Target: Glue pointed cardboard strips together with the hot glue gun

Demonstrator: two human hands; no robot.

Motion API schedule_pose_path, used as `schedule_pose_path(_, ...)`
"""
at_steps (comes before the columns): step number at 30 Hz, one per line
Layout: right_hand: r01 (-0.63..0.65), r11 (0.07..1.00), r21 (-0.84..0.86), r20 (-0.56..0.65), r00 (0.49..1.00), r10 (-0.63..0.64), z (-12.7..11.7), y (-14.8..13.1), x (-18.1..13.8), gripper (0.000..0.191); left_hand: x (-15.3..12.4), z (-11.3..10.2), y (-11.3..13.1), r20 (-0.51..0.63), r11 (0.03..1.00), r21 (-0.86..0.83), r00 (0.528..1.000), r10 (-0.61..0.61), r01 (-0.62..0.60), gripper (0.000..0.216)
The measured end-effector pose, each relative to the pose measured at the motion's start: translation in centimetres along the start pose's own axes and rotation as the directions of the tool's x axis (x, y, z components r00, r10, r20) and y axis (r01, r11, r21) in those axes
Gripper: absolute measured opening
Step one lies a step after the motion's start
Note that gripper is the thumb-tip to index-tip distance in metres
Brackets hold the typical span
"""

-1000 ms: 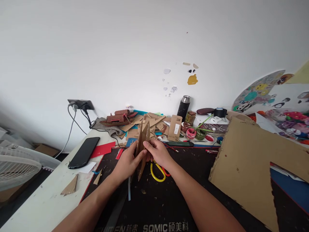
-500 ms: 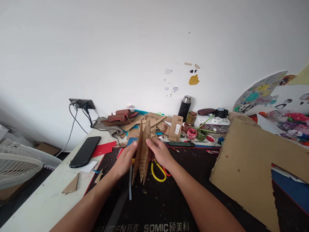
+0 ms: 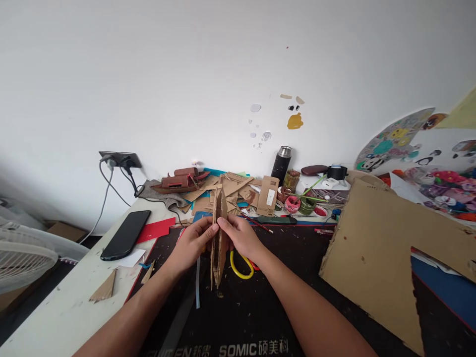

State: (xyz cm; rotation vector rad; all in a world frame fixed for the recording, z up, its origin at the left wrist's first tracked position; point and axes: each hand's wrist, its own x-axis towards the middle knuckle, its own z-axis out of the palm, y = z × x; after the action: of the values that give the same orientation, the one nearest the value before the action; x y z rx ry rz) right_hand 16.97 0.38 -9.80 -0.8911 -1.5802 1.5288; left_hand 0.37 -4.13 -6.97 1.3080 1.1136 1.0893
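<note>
Both hands hold a thin stack of brown cardboard pieces (image 3: pixel 217 238) upright and edge-on over a black cutting mat (image 3: pixel 260 307). My left hand (image 3: pixel 191 244) pinches the stack from the left, fingers closed on it. From the right, my right hand (image 3: pixel 241 235) grips it with thumb and fingers. The lower end of the cardboard stack nearly touches the mat. Yellow-handled scissors (image 3: pixel 241 265) lie on the mat just behind my right hand.
A large cut cardboard sheet (image 3: pixel 386 258) covers the right side. A black phone (image 3: pixel 125 234) and red paper (image 3: pixel 154 229) lie at left, with a triangular scrap (image 3: pixel 104 290) nearer. Cardboard scraps, a brown model boat (image 3: pixel 180 182), a black flask (image 3: pixel 281 165) and paint pots line the wall. A fan (image 3: pixel 22 258) stands far left.
The cardboard pieces, fanned apart half a second ago, are now pressed together into a narrow edge-on stack. Both hands stay on them and have shifted slightly lower.
</note>
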Motion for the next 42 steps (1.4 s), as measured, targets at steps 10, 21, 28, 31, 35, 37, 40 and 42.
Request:
schedule_pose_path(10, 0.028, 0.999, -0.032, -0.005, 1.0, -0.028, 0.2, 0.2, -0.1, 0.056, 0.1, -0.1, -0.2, 0.036, 0.998, -0.054, 0.999, 0.028, -0.026, 0.051)
schedule_pose_path(21, 0.014, 0.998, 0.066, -0.016, 1.0, -0.013, -0.3, -0.9, 0.1, 0.062, 0.3, -0.7, -0.8, -0.075, 0.988, -0.151, 0.997, 0.03, -0.041, 0.045)
schedule_pose_path(28, 0.089, 0.994, 0.067, -0.123, 0.989, -0.08, -1.3, -1.0, 0.5, 0.055, 0.0, -1.0, -0.5, 0.116, 0.983, -0.18, 0.993, -0.025, 0.046, 0.045)
schedule_pose_path(31, 0.015, 0.994, 0.107, -0.065, 0.998, -0.008, -1.2, -1.2, 0.3, 0.055, 0.2, -0.8, -0.4, 0.026, 0.982, -0.189, 1.0, -0.015, 0.019, 0.042)
schedule_pose_path(35, -0.059, 0.981, 0.187, 0.022, 0.998, 0.056, -1.0, -1.5, -0.1, 0.055, 0.4, -0.9, -0.4, -0.073, 0.97, -0.237, 0.996, 0.045, -0.061, 0.041)
schedule_pose_path(37, -0.062, 0.978, 0.198, 0.07, 0.996, 0.048, -1.0, -1.6, -0.1, 0.054, 0.4, -1.1, -0.4, -0.11, 0.969, -0.225, 0.991, 0.08, -0.103, 0.04)
schedule_pose_path(40, -0.064, 0.981, 0.182, 0.124, 0.991, 0.042, -1.0, -1.5, -0.1, 0.052, 0.5, -1.4, -0.6, -0.147, 0.978, -0.162, 0.983, 0.108, -0.132, 0.041)
schedule_pose_path(42, -0.054, 0.986, 0.161, 0.118, 0.992, 0.035, -1.0, -1.3, 0.0, 0.052, 0.4, -1.4, -0.6, -0.133, 0.982, -0.145, 0.986, 0.102, -0.121, 0.044)
